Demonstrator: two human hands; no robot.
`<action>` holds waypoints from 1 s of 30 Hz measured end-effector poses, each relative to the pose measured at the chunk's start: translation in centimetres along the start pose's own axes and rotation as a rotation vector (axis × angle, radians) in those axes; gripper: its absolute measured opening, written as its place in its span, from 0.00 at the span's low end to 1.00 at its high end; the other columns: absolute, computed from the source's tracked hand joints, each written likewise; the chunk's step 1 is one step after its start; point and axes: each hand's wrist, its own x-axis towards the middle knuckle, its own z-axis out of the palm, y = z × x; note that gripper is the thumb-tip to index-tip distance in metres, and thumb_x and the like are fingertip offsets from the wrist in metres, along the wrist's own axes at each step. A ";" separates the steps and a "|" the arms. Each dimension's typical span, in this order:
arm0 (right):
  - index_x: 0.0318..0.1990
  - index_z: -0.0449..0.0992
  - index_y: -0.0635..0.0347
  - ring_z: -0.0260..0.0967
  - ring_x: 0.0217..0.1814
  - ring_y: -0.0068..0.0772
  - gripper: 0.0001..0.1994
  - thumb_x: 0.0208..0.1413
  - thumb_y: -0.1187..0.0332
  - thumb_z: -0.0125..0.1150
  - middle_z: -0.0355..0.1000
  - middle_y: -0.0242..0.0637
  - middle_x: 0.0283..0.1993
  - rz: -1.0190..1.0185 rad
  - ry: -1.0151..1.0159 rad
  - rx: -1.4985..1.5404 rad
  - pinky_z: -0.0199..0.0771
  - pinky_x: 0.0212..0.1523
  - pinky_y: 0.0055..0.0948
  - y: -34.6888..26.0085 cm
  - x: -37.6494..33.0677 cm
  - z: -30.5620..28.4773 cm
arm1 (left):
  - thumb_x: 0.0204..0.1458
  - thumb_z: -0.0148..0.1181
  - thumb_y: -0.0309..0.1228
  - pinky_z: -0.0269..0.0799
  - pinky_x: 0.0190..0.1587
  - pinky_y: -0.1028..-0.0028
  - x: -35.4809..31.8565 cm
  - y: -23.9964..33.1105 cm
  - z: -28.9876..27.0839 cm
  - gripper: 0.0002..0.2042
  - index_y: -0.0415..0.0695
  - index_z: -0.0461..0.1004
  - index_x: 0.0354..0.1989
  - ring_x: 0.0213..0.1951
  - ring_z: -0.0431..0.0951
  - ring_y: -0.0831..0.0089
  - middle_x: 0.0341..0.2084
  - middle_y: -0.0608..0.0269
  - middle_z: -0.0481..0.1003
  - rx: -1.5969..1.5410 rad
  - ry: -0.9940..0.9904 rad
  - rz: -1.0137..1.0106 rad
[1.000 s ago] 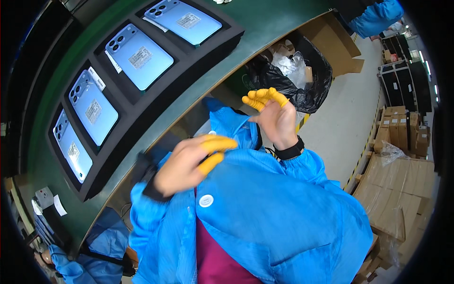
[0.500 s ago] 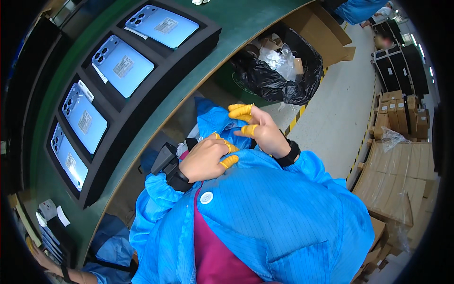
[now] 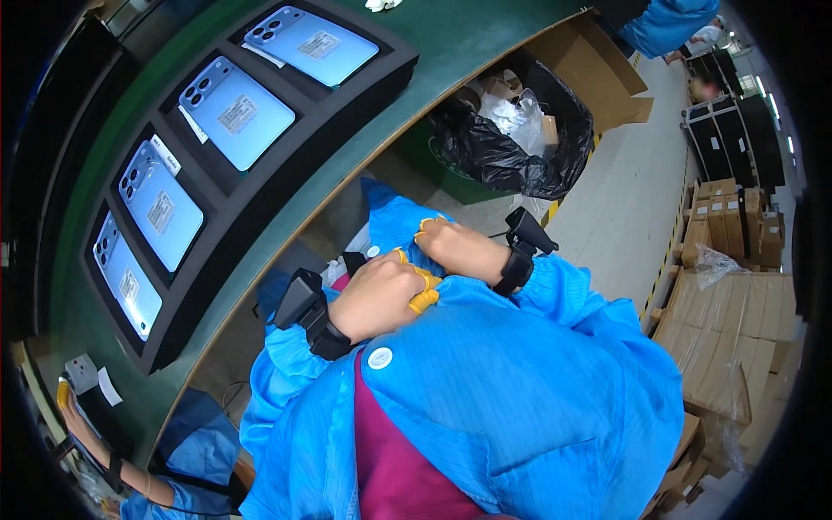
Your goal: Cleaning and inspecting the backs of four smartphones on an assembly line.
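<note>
Both of my hands, with yellow finger cots on their fingertips, are at the front of the blue work coat (image 3: 546, 373) that I wear. My left hand (image 3: 380, 296) is closed on a fold of its cloth near the front edge. Just beyond and to the right, my right hand (image 3: 464, 253) has curled its fingers into the same coat; its fingertips are partly hidden by the cloth. A white button (image 3: 380, 358) shows below my left hand. Each wrist wears a black strapped device, and a magenta shirt (image 3: 394, 451) shows where the coat parts.
A black foam tray (image 3: 260, 195) with several light-blue phones lies on the green table (image 3: 468, 39) at the left. A black-bagged bin (image 3: 520, 160) stands beyond my hands. Cartons (image 3: 728, 329) are stacked at the right. Another person's arm (image 3: 113, 455) reaches in at the lower left.
My right hand, raised with fingers spread before, has come down and closed on the coat. My left hand stays nearly in place. The other person's arm at lower left has shifted.
</note>
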 end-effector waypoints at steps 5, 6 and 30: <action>0.31 0.78 0.59 0.74 0.36 0.41 0.09 0.42 0.67 0.57 0.73 0.41 0.30 0.077 -0.119 -0.435 0.77 0.31 0.34 1.4 0.3 2.4 | 0.53 0.59 0.37 0.72 0.40 0.60 0.3 0.0 0.7 0.13 0.37 0.79 0.32 0.33 0.76 0.53 0.27 0.47 0.77 -0.024 0.076 -0.012; 0.31 0.78 0.59 0.74 0.36 0.41 0.09 0.42 0.67 0.57 0.73 0.41 0.30 0.079 -0.114 -0.450 0.77 0.31 0.34 1.9 0.5 3.1 | 0.53 0.59 0.37 0.72 0.40 0.60 0.4 0.0 0.6 0.13 0.37 0.79 0.32 0.33 0.76 0.53 0.27 0.47 0.77 -0.018 0.083 -0.001; 0.26 0.78 0.62 0.73 0.28 0.49 0.05 0.39 0.73 0.60 0.73 0.48 0.25 0.155 -0.055 -0.155 0.72 0.28 0.42 0.7 1.1 -2.6 | 0.55 0.57 0.39 0.72 0.39 0.59 -0.1 -0.4 0.0 0.16 0.35 0.78 0.37 0.31 0.77 0.53 0.30 0.46 0.78 -0.158 0.064 -0.062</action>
